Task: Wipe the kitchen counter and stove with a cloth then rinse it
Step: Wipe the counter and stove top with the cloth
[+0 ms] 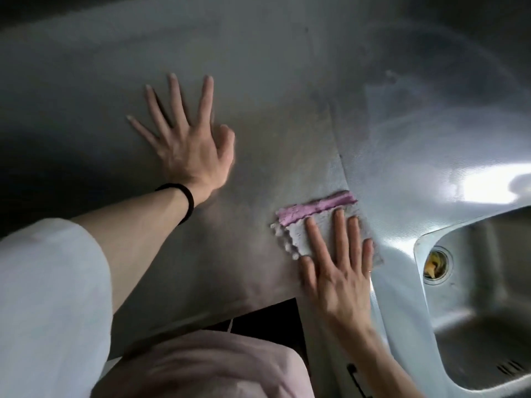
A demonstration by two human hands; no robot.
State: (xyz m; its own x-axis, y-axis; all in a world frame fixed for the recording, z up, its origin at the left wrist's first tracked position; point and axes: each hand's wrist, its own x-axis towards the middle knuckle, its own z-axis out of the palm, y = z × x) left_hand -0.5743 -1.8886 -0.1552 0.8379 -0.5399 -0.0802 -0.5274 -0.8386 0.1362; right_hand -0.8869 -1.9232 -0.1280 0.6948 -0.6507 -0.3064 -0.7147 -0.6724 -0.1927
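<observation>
Right hand (pixel 336 271): flat, palm down, fingers (pixel 340 225) straight and a little spread, pressing on the cloth (pixel 293 237). Nothing is gripped; the thumb lies along the cloth's near-left corner.

Cloth: folded into a small pad, grey-white, with a pink strip along the edge just beyond the fingertips. It lies flat on the counter (pixel 258 67), mostly under the right hand's fingers; its scalloped layered edges show to the left of the index finger.

Left hand (pixel 186 139): wide open, fingers fanned, palm down on bare counter, well to the left of the right hand and farther from the body. Holds nothing. A black band (pixel 188 201) circles its wrist; a pale sleeve (pixel 51 297) covers the upper forearm.

Counter: dull grey metal; the stretch right of the cloth has a fine texture and catches a bright glare.

Sink (pixel 474 311): steel basin just to the right of the right hand, set into the counter. Its drain (pixel 436 264) holds something yellowish; I cannot tell what.
</observation>
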